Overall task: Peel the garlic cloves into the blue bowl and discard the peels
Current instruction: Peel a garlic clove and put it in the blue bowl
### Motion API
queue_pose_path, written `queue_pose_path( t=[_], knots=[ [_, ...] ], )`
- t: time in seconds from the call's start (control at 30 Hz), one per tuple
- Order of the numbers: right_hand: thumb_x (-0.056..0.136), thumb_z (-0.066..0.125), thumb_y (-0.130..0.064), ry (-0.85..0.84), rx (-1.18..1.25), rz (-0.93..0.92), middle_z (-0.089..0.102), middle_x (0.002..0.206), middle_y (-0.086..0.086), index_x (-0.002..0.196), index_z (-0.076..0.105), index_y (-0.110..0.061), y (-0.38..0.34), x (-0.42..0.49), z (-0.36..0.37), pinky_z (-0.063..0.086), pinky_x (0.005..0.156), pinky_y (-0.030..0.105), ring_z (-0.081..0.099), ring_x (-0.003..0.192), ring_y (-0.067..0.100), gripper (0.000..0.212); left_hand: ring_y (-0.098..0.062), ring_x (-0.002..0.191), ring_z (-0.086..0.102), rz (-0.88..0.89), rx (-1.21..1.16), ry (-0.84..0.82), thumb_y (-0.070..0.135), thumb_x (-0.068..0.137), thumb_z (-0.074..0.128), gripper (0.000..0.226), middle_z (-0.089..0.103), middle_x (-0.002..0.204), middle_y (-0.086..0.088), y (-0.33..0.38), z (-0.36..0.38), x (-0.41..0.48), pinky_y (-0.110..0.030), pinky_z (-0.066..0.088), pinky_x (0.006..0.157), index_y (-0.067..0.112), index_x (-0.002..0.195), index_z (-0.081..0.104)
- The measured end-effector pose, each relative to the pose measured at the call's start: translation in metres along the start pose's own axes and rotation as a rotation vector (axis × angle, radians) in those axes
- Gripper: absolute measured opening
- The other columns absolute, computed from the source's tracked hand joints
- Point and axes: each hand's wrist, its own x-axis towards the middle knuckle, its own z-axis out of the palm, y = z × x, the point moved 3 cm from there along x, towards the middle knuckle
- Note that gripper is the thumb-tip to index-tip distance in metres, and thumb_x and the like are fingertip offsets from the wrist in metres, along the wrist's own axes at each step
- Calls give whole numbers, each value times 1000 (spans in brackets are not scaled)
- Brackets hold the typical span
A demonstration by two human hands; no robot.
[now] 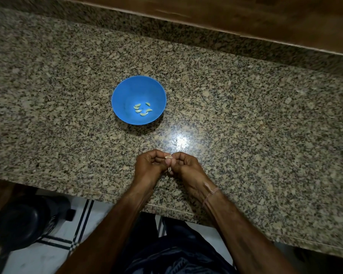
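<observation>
Granite counter (pixel 246 115), bowl (pixel 127 89) holding peeled cloves (pixel 142 110); left hand (pixel 148 166) and right hand (pixel 187 165), fingers (pixel 183 156) curled, pinch 1 clove (pixel 168 156) between them.

Thread band (pixel 210 196) by right hand (pixel 183 165); dark clothing (pixel 176 258).

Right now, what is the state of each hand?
Left hand: pinching the garlic clove.
Right hand: pinching the same clove.

A home kitchen: a speckled granite countertop (pixel 246 107) with a raised back edge, wooden panelling (pixel 246 14) behind, tiled floor (pixel 48 254) below.
</observation>
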Motion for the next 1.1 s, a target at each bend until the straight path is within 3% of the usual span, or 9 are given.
queue_pose_path(
  t=[0.07,0.17,0.27,0.37,0.5,0.6,0.77,0.9,1.1],
  knots=[
    [102,59,2,1,-6,-5,64,69,5,85,61,-8,-1,-1,1,52,61,24,59,61,13,20,-19,62,69,-18,-24,-6,-6,87,74,11,71,70,-10,-2,0,1,-29,58,58,4,84,72],
    [103,58,3,8,-10,-22,65,67,8,87,60,-6,-2,-3,3,52,62,27,63,60,16,18,-27,67,69,-82,-89,-18,-4,89,73,9,71,74,-15,-6,-1,2,-41,60,71,-7,96,69],
    [102,60,2,28,-3,-25,67,69,9,87,62,-6,-3,-3,3,53,64,29,64,61,18,17,-28,69,69,-76,-99,-9,-3,90,73,13,72,77,-17,-6,-1,3,-38,60,70,-9,100,68],
    [98,65,2,58,32,-26,70,72,9,86,67,-7,-6,-4,1,56,70,33,64,66,19,15,-27,76,70,-39,-129,8,-4,90,72,12,73,86,-21,-5,-1,1,-33,60,64,-6,102,70],
    [93,73,1,104,39,-81,73,82,17,92,72,-5,-10,-7,-2,58,86,49,69,80,29,6,-29,92,73,-32,-195,-10,-1,93,69,15,76,98,-20,-8,1,1,-41,61,83,8,103,75],
    [90,77,-1,123,-86,-217,73,92,27,99,73,-2,-16,-10,-2,61,83,53,71,83,33,11,-30,100,74,-59,-269,-31,0,97,64,19,78,102,-16,-7,3,1,-40,59,90,13,105,76],
    [86,81,-2,203,-267,-403,75,84,9,92,73,-5,-25,-18,2,60,71,30,68,76,16,10,-26,107,74,-63,-381,-109,3,102,56,25,77,111,-14,-2,7,-5,-34,60,93,8,124,67],
    [89,76,1,200,-255,-405,78,92,6,96,77,-5,-26,-19,1,60,79,28,75,88,19,9,-25,113,72,-54,-416,-150,7,102,56,28,76,117,-11,-2,5,-3,-33,59,96,10,127,66],
    [84,81,4,234,-220,-386,76,90,7,97,72,-1,-30,-20,2,58,74,23,67,77,8,17,-25,113,72,-52,-479,-206,7,103,50,30,76,118,-13,1,11,-7,-33,56,99,7,130,62]
  ],
)
